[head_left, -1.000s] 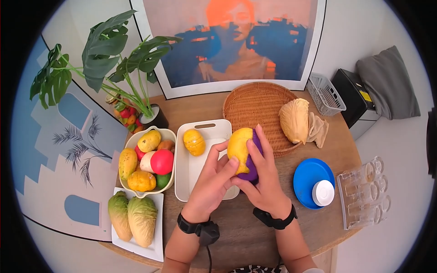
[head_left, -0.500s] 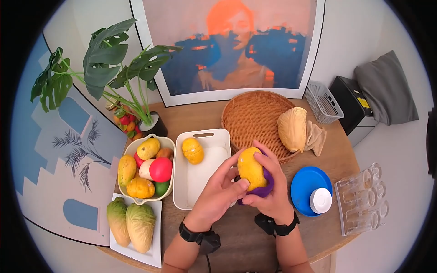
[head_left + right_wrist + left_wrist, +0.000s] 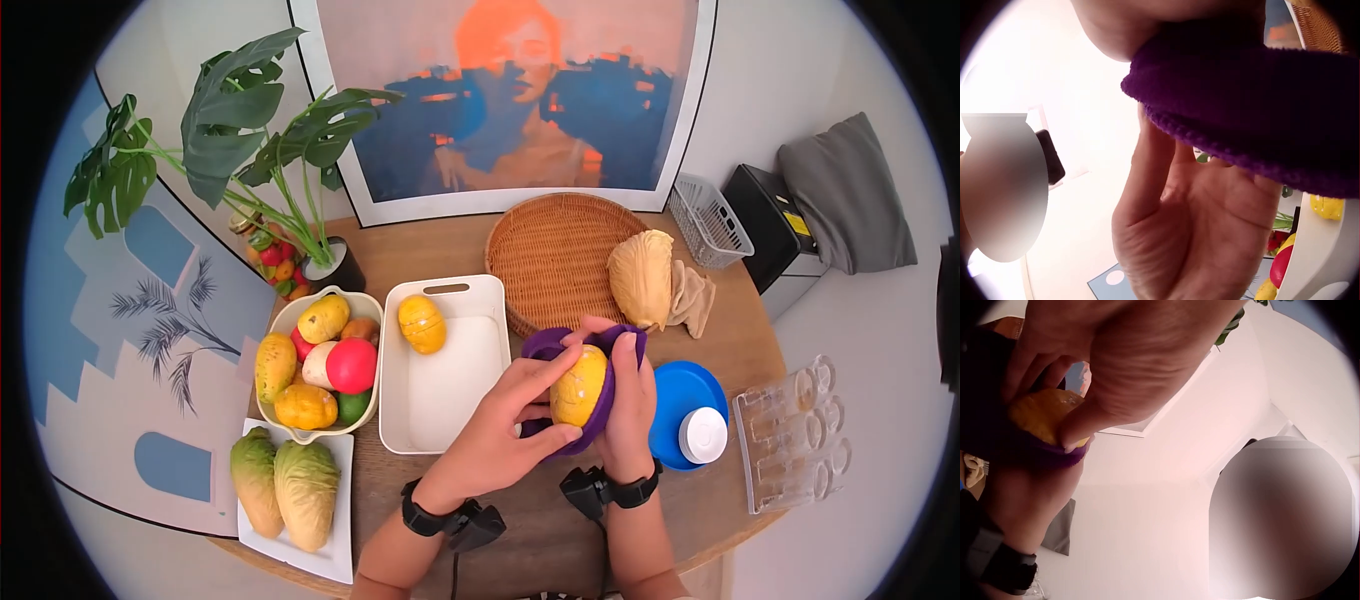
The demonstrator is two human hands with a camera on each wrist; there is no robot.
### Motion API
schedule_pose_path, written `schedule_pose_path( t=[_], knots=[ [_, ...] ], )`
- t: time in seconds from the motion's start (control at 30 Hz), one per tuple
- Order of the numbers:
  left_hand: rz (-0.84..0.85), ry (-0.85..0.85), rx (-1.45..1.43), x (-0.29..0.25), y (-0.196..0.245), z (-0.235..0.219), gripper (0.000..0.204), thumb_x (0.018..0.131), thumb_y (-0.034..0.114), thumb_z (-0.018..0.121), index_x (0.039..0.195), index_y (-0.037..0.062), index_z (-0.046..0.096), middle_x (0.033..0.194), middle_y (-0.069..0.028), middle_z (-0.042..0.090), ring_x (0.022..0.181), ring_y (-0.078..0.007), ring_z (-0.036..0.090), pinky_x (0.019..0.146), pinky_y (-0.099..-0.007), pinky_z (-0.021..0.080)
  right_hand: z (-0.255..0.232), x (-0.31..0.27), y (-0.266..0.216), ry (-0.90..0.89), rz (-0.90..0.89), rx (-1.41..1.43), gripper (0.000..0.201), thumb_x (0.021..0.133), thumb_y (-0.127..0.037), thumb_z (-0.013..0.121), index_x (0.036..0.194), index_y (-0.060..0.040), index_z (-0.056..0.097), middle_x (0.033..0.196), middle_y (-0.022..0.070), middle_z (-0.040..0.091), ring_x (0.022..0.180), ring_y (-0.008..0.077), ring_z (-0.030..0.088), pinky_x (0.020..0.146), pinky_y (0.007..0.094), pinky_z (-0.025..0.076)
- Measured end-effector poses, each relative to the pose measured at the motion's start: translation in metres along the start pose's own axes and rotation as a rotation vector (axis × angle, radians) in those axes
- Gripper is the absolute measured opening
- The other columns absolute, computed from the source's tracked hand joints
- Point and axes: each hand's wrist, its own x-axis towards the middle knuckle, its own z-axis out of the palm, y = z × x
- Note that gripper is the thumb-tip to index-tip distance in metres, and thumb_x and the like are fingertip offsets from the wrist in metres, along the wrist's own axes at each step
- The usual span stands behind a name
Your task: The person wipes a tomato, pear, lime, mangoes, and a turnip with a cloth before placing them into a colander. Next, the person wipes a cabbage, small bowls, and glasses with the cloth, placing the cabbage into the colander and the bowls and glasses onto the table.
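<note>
Above the table's front half, both hands hold a yellow mango (image 3: pixel 578 388) with a purple cloth (image 3: pixel 545 345) around it. My left hand (image 3: pixel 500 420) grips the mango between thumb and fingers. On the far side, my right hand (image 3: pixel 628 415) cups the cloth against the fruit, its thumb pointing up. In the left wrist view the left thumb presses on the mango (image 3: pixel 1044 415), just above the cloth's edge (image 3: pixel 1054 453). The cloth (image 3: pixel 1241 112) hides the mango in the right wrist view. Another yellow mango (image 3: pixel 422 325) lies in the white tray (image 3: pixel 440 420).
Left of the tray stands a bowl (image 3: pixel 372 405) of mixed fruit, with two cabbages (image 3: pixel 305 490) on a white plate in front. A wicker tray (image 3: pixel 550 260), a tan cabbage-like piece (image 3: pixel 640 280), a blue plate (image 3: pixel 690 380) with a white lidded jar (image 3: pixel 703 436), and a glass rack (image 3: pixel 790 440) surround the hands.
Both hands have moved right and a little down with the mango. The purple cloth, earlier bunched on the right side, now spreads out behind and around the fruit.
</note>
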Motion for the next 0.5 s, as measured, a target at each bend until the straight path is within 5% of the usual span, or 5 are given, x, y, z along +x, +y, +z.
schedule_pose_path(
  t=[0.3,0.4,0.5],
  knots=[
    [0.104,0.119,0.448,0.0,-0.003,0.008,0.078,0.075,0.002,0.077,0.145,0.0049,0.041,0.126,-0.0138,0.049,0.112,-0.0228,0.057,0.096,-0.0344,0.049,-0.009,0.006,0.01,0.159,-0.066,-0.08,0.055,0.106,-0.044,0.03,0.132,0.0018,0.046,0.124,0.016,0.059,0.108,0.0218,0.061,0.094,0.0347,0.05],
    [0.126,0.147,0.478,0.003,-0.008,0.007,0.078,0.075,0.002,0.077,0.144,0.0037,0.042,0.125,-0.0144,0.052,0.111,-0.0228,0.058,0.095,-0.034,0.05,-0.01,0.003,0.002,-0.041,0.065,0.029,0.053,0.106,-0.04,0.032,0.131,0.0039,0.049,0.134,0.0168,0.053,0.115,0.0221,0.058,0.099,0.0343,0.047],
    [0.107,0.198,0.375,0.004,-0.01,0.004,0.075,0.077,0.002,0.075,0.144,0.0023,0.042,0.121,-0.0157,0.055,0.108,-0.0248,0.06,0.093,-0.034,0.051,-0.004,0.004,0.01,-0.121,-0.127,-0.18,0.043,0.103,-0.033,0.046,0.128,0.0012,0.056,0.144,0.0222,0.045,0.132,0.029,0.046,0.109,0.0385,0.035]
  ],
)
